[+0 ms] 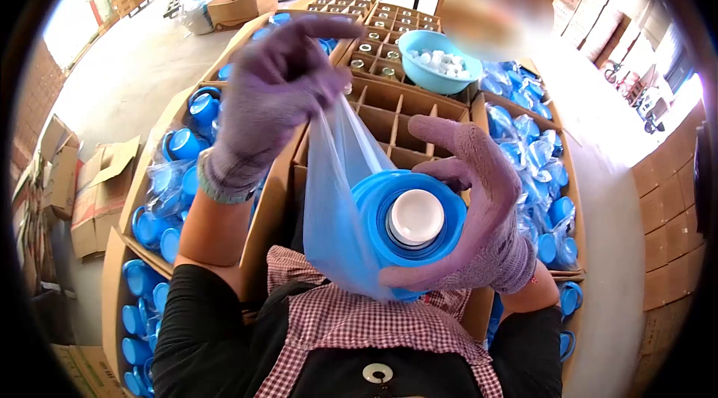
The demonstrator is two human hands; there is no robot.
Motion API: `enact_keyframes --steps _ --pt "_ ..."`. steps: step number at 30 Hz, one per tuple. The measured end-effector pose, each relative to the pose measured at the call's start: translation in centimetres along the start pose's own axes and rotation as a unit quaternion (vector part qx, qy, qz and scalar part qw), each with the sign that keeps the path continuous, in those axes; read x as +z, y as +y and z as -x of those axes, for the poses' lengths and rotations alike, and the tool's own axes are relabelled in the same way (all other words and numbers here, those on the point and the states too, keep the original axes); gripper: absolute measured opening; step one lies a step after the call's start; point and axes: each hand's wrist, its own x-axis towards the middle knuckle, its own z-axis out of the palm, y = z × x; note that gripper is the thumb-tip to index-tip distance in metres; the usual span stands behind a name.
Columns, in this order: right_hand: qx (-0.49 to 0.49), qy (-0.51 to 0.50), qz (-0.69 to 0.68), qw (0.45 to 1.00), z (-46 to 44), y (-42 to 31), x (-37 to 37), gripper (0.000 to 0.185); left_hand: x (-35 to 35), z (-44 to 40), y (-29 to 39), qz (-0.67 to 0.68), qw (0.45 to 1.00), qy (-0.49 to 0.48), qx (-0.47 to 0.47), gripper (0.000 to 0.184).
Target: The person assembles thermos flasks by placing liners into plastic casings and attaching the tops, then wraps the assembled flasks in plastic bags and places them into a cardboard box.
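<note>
My left hand [280, 91], in a purple-grey knit glove, is raised at the centre left, pinching the upper edge of a thin clear plastic bag [333, 196]. The bag stretches down from those fingers to a round blue plastic container [364, 207]. A white round cap [416, 217] sits in the middle of the container's top. My right hand [479, 211], gloved alike, curls around the container's right side, thumb below and fingers above. How far the bag covers the container is partly hidden. Both are held close to my checked apron.
Ahead stands a divided carton [407, 106], with bottle tops showing in cells farther back. A light-blue basin [449, 82] of white caps rests on it. Cartons of blue containers flank me at left [161, 188] and right [550, 196]. An open cardboard box [243, 5] is on the floor.
</note>
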Motion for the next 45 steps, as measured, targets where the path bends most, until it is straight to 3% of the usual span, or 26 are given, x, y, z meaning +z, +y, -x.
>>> enact_keyframes --steps 3,5,6,7,10,12,14,15,17,19,20,22,23,24,26,28,29,32,34,37,39,42,45 --pt "0.001 0.009 -0.001 1.0 0.3 0.8 0.7 0.114 -0.5 2.3 1.5 -0.198 0.98 0.035 -0.01 0.039" --pt "-0.024 0.028 -0.001 0.999 0.9 2.4 1.1 0.116 -4.3 6.2 -0.3 -0.149 0.982 0.011 -0.118 0.047" --pt "-0.065 0.074 -0.003 0.995 1.6 3.6 1.6 0.117 -6.0 8.2 -1.7 -0.153 0.975 -0.043 -0.157 0.049" --pt "-0.051 0.073 -0.013 0.996 1.6 3.8 1.3 0.117 -5.4 8.7 0.0 -0.214 0.944 -0.171 -0.184 0.054" --pt "-0.061 0.083 0.014 0.995 -0.1 3.8 1.7 0.109 -3.0 16.2 -6.1 -0.092 0.957 -0.191 -0.197 0.067" --pt "-0.1 0.084 0.068 0.989 -1.8 3.6 2.5 0.103 1.2 18.1 -7.6 0.027 0.959 -0.073 -0.273 0.066" --pt "-0.132 0.039 0.095 0.986 -3.0 4.0 1.6 0.084 2.7 18.3 -9.6 0.096 0.948 0.043 -0.3 0.064" --pt "-0.119 0.066 0.078 0.988 -2.7 4.6 1.3 0.076 1.4 19.4 -11.9 0.203 0.931 0.073 -0.293 0.058" --pt "-0.058 0.142 0.078 0.985 -0.2 7.4 0.6 0.059 -2.0 19.5 -13.9 0.17 0.956 0.087 -0.223 0.048" --pt "0.088 0.214 0.064 0.971 5.0 11.9 0.9 0.047 -4.7 18.4 -12.7 -0.119 0.986 0.076 -0.087 0.038" --pt "0.178 0.236 0.035 0.955 7.7 14.1 1.3 0.044 -6.0 17.5 -12.0 -0.261 0.962 0.078 -0.012 0.033" --pt "0.181 0.2 0.058 0.961 11.1 15.1 4.1 0.022 -7.1 16.8 -11.1 -0.524 0.839 0.09 0.115 0.024" --pt "0.169 0.211 -0.043 0.962 12.1 15.0 6.2 0.022 -7.0 16.6 -11.1 -0.641 0.744 0.09 0.164 0.021" --pt "0.157 0.221 -0.149 0.951 12.7 15.0 8.0 0.022 -6.7 16.4 -11.2 -0.638 0.747 0.092 0.166 0.021" --pt "0.212 0.33 -0.332 0.858 12.2 15.2 9.9 0.02 -5.9 16.5 -10.8 -0.638 0.748 0.09 0.16 0.02" --pt "0.202 0.334 -0.427 0.816 11.8 16.2 9.6 0.021 -5.2 16.7 -10.2 -0.642 0.747 0.086 0.153 0.019" --pt "0.116 0.301 -0.236 0.917 10.8 15.1 8.3 0.024 -4.9 16.6 -10.1 -0.644 0.745 0.087 0.151 0.019" --pt "0.084 0.216 -0.07 0.97 10.8 14.6 6.5 0.034 -4.7 17.0 -11.9 -0.591 0.785 0.139 0.123 0.018" --pt "0.107 0.195 -0.04 0.974 11.3 15.2 7.1 0.036 -5.7 17.8 -12.9 -0.571 0.793 0.168 0.13 0.02" --pt "0.153 0.193 -0.028 0.969 12.9 16.2 10.0 0.039 -5.7 19.2 -14.5 -0.475 0.852 0.219 0.029 0.031" --pt "0.189 0.201 -0.027 0.961 14.5 16.4 12.1 0.041 -5.9 19.6 -15.1 -0.508 0.834 0.213 0.032 0.04" --pt "0.217 0.212 -0.02 0.953 16.4 16.2 14.0 0.044 -4.7 17.8 -11.3 -0.534 0.826 0.176 0.043 0.036" --pt "0.215 0.206 0.013 0.955 16.7 16.7 14.3 0.047 -4.6 17.1 -10.7 -0.477 0.869 0.135 -0.004 0.037"
